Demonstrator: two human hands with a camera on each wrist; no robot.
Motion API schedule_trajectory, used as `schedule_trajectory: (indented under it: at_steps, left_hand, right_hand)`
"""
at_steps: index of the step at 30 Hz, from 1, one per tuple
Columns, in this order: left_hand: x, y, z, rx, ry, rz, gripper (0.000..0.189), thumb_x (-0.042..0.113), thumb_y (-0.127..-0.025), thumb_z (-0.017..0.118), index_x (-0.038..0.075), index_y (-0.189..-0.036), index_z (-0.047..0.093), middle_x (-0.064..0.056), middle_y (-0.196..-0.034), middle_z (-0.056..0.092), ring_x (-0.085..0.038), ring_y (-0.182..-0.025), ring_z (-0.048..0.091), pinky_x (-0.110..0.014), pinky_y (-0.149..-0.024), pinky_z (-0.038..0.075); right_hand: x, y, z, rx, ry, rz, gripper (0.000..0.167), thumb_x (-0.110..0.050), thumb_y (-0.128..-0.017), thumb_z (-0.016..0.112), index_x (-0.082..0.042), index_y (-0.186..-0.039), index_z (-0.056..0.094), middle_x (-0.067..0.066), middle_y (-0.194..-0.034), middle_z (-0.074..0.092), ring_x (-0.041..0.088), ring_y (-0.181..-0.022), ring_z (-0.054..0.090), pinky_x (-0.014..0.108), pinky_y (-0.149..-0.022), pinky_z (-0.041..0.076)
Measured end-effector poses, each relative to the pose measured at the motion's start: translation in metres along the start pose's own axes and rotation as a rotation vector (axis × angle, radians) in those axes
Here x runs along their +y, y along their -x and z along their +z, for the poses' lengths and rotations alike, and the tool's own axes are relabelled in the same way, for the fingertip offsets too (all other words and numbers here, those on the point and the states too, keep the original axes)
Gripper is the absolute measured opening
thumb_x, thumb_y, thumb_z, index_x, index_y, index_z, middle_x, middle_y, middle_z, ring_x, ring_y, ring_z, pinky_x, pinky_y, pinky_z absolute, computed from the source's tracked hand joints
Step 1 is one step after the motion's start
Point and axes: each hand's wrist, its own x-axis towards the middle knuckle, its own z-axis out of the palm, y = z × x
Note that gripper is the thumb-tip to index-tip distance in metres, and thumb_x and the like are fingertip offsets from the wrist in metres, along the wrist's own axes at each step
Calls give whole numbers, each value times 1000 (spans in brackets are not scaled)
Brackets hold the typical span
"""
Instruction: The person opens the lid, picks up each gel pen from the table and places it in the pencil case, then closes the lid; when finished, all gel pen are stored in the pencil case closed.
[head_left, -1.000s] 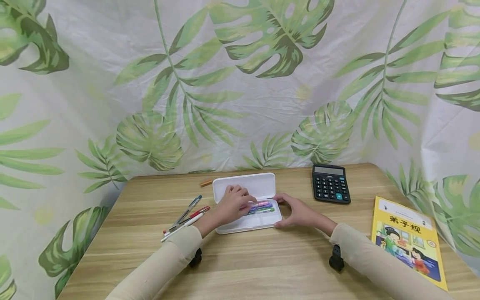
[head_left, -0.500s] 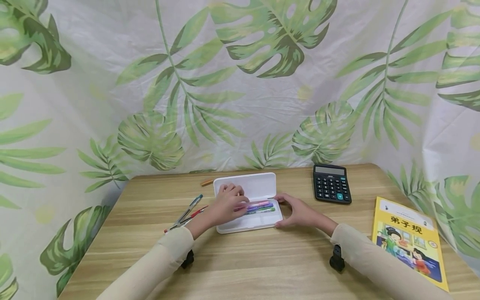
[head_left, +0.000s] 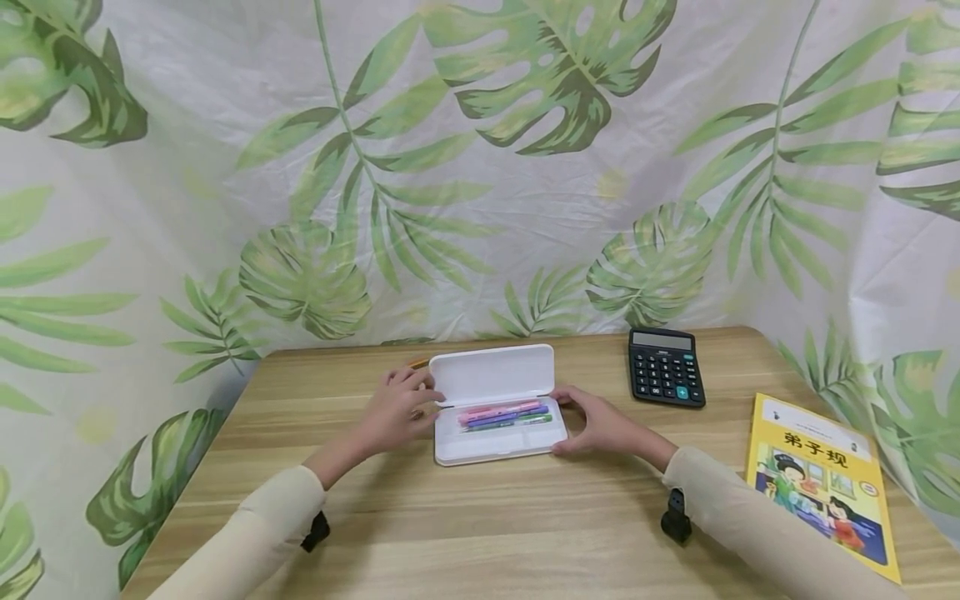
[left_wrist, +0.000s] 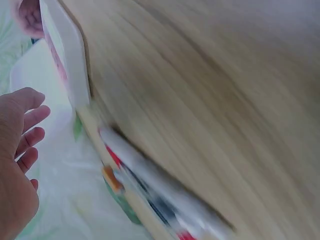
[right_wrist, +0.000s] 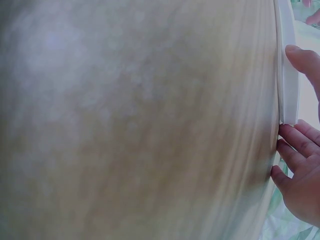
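An open white pencil case point(head_left: 480, 450) lies on the table, its lid point(head_left: 491, 375) tilted up at the back. Inside lie a pink pen point(head_left: 487, 412), a purple pen point(head_left: 504, 416) and a green pen point(head_left: 517, 423), side by side. My right hand point(head_left: 600, 427) holds the case's right end, thumb on the front wall and fingers around the end, as the right wrist view also shows. Just left of the case hovers my left hand point(head_left: 393, 412), fingers loosely bent and holding nothing. In the left wrist view, a white pen point(left_wrist: 165, 182) and other blurred pens lie near that hand.
Behind my left hand an orange stick-like thing point(head_left: 418, 364) lies partly hidden. A black calculator point(head_left: 664, 368) sits at the back right, and a yellow book point(head_left: 821, 487) lies at the right edge. A leaf-patterned curtain point(head_left: 525, 208) stands behind the table.
My left hand has let go of the pink pen inside the case and moved left, out past the case's left end. My right hand has stayed in place.
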Motion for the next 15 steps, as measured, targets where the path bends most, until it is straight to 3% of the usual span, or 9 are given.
schedule_trajectory:
  at_steps: [10, 15]
  left_hand:
    - [-31, 36, -25, 7, 22, -88, 26, 11, -82, 83, 11, -108, 79, -10, -111, 67, -30, -102, 53, -61, -90, 33]
    - [-40, 48, -30, -6, 28, -112, 24, 13, -83, 83, 13, -107, 80, -8, -108, 67, -26, -97, 52, -55, -86, 31]
  right_hand:
    - [0, 0, 0, 0, 6, -2, 85, -32, -73, 93, -5, -142, 51, 11, -139, 61, 31, -136, 52, 52, -118, 33]
    - [-1, 0, 0, -1, 19, 0, 86, -33, -72, 93, -5, -142, 51, 11, -139, 60, 31, -135, 52, 53, -118, 33]
